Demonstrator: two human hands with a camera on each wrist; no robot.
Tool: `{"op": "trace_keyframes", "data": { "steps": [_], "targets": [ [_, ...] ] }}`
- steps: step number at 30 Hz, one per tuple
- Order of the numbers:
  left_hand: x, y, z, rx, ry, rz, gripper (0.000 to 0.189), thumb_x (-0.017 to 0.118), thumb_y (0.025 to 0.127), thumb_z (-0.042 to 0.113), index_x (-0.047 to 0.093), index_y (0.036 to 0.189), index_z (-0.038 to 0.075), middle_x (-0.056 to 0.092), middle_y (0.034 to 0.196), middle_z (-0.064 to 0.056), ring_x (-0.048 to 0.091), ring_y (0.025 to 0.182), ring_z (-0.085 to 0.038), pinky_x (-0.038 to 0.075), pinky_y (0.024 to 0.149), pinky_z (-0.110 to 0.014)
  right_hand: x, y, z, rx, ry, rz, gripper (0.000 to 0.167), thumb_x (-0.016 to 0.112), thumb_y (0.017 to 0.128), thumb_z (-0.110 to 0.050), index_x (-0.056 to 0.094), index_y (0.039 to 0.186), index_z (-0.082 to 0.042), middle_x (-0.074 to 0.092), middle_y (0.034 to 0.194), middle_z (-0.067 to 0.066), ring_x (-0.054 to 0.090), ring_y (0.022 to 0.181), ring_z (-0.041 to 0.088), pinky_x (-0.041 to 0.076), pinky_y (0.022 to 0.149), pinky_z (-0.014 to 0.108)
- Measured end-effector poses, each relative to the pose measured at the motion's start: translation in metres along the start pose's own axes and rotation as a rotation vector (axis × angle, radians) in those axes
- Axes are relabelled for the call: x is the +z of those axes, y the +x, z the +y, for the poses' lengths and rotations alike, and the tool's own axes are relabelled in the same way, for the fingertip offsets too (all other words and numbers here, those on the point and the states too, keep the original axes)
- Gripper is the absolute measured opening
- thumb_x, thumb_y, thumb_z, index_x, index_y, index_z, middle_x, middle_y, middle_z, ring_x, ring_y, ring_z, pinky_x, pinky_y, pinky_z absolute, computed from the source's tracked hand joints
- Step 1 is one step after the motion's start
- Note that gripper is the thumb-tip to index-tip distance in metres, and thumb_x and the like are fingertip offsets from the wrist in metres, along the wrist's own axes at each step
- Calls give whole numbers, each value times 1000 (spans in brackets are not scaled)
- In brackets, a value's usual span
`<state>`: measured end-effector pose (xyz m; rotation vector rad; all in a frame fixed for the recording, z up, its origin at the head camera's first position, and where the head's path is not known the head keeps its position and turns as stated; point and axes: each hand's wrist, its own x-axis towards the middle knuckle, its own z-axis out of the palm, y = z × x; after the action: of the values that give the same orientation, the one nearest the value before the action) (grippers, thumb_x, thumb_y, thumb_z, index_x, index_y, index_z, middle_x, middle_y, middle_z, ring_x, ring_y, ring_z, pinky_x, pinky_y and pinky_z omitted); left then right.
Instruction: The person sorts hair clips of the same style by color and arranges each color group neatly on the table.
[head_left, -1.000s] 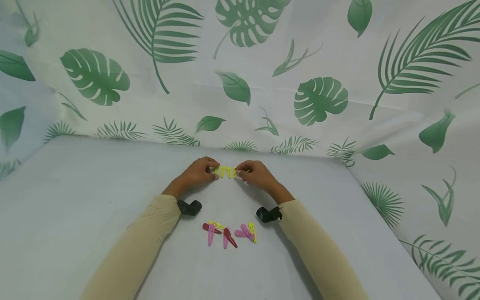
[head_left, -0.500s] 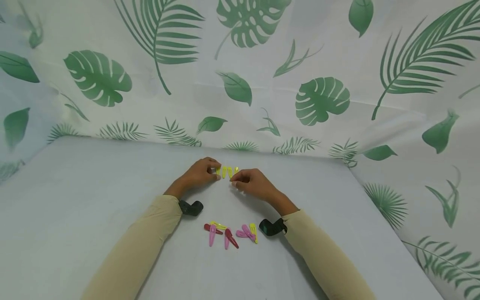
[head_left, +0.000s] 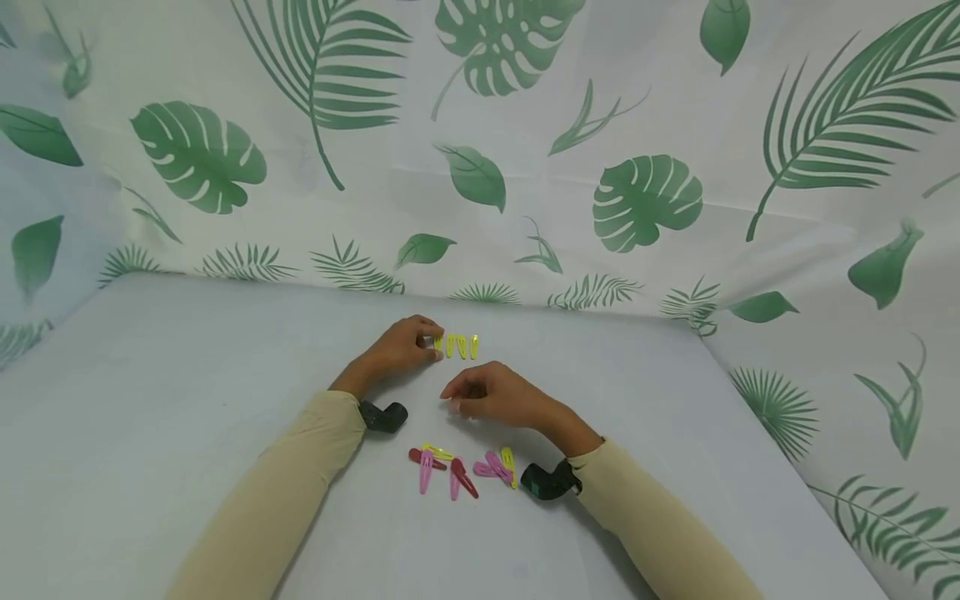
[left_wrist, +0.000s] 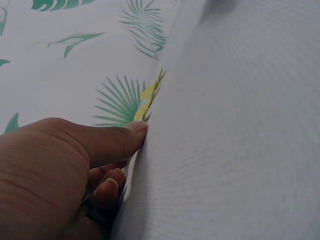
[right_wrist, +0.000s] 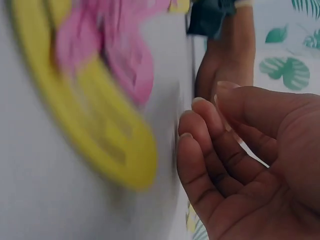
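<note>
Yellow snap hair clips (head_left: 462, 347) stand side by side in a short row at the far part of the table. My left hand (head_left: 405, 344) pinches the leftmost yellow hair clip (head_left: 438, 342), thumb at its near end and a finger at its far end. In the left wrist view the thumb (left_wrist: 120, 141) hides most of that clip. My right hand (head_left: 498, 396) is over the table between the row and a nearer group of clips, fingers loosely bent with nothing in them. Its camera shows a yellow clip (right_wrist: 107, 130) and a pink clip (right_wrist: 131, 67) close by.
Nearer me lies a loose group of pink (head_left: 425, 472), red (head_left: 464, 479) and yellow (head_left: 507, 460) hair clips, some overlapping. A white cloth (head_left: 517, 192) with green leaves rises behind the table (head_left: 225, 358). Each wrist wears a black camera (head_left: 551, 481).
My right hand has let go of the rightmost yellow clip and drawn back toward me, nearer the loose group. My left hand stays at the leftmost clip.
</note>
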<state>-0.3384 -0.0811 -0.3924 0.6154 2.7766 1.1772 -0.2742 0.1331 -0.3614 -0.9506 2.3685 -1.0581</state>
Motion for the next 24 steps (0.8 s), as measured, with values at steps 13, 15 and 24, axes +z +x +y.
{"op": "trace_keyframes", "data": {
  "steps": [13,15,24],
  "targets": [
    [2,-2,1,-13,2,4,48,69,91,16,56,135,1,52,136,-13,52,105,-25,43,89,-39,18,-6,-15,-77,31,-152,22,64,91,2,69,112,-1,68,92,-2,62,84,8,49,81,25],
    [2,-2,1,-6,5,5,48,69,91,16,56,135,0,52,136,-14,52,105,-25,43,89,-39,20,-6,-17,-75,25,-164,22,64,91,1,69,112,-2,68,92,-3,63,85,8,50,82,25],
    [3,-1,0,-13,-7,11,48,69,92,16,56,135,0,51,136,-14,52,107,-26,42,91,-41,25,-9,-23,-12,-25,-183,29,66,87,2,70,113,-10,64,95,-4,58,83,9,49,75,25]
  ]
}}
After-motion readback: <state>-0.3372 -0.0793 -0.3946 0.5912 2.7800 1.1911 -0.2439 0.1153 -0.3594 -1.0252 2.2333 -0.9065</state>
